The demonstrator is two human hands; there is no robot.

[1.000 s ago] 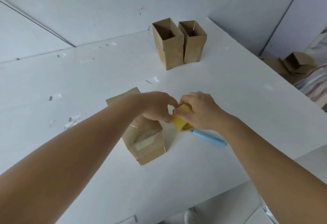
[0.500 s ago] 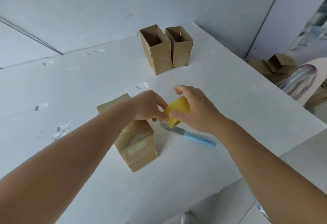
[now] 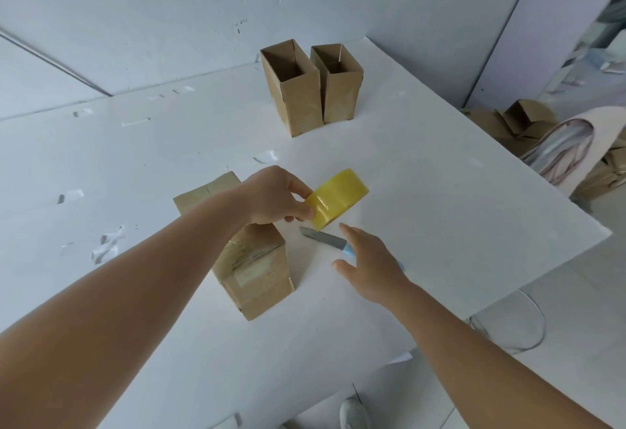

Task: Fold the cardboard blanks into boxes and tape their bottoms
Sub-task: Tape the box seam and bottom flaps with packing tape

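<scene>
**boxfan22:** Cardboard count so far, as I read it: two finished boxes [image 3: 311, 86] standing upright side by side at the far end of the white table [image 3: 440, 191], tops open. A third box [image 3: 252, 264] lies on its side near the middle, partly under the left forearm, with tape strips across the end facing the camera (looks like its bottom, though I can't swear every seam is covered).

**tapeguy:** And the hands?

**boxfan22:** Left hand [image 3: 276, 196] pinches the yellow tape roll [image 3: 338, 198] at its near edge, held up above the table just past that third box. Right hand [image 3: 371, 261] is loose, fingers spread, holding nothing, hovering over the blue-handled knife [image 3: 325, 240] that lies flat on the table. My guess is it's going for the knife to cut the tape.

**tapeguy:** So nearly done?

**boxfan22:** Not really. Box three seems close to wrapped up, maybe one cut left. But off the right edge of the table there's a heap of more cardboard [image 3: 523, 120] on the floor, so I'd say plenty of folding and taping remains.
</scene>
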